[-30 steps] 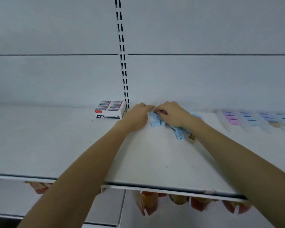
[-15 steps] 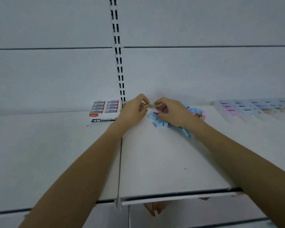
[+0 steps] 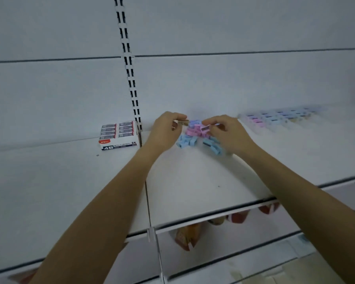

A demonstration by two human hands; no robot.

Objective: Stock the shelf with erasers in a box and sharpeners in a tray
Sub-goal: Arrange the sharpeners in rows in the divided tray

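White shelf (image 3: 193,181), white slotted wall (image 3: 213,83): left hand (image 3: 166,130) pinches brown sharpener (image 3: 182,122), right hand (image 3: 228,132) pinches pink sharpener (image 3: 205,128).

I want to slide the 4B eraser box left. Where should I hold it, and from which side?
Probably its left and right walls, from the front: the eraser box sits flat, its open top full of erasers, so a grasp from above would land on them.

The person is showing two arms, both bare from the lower edge of the view to the fingertips. The left forearm (image 3: 111,201) and right forearm (image 3: 295,185) are looking long and slim, narrowing at the wrists. The left hand (image 3: 166,130) and right hand (image 3: 228,132) are showing bare too, slightly blurred.
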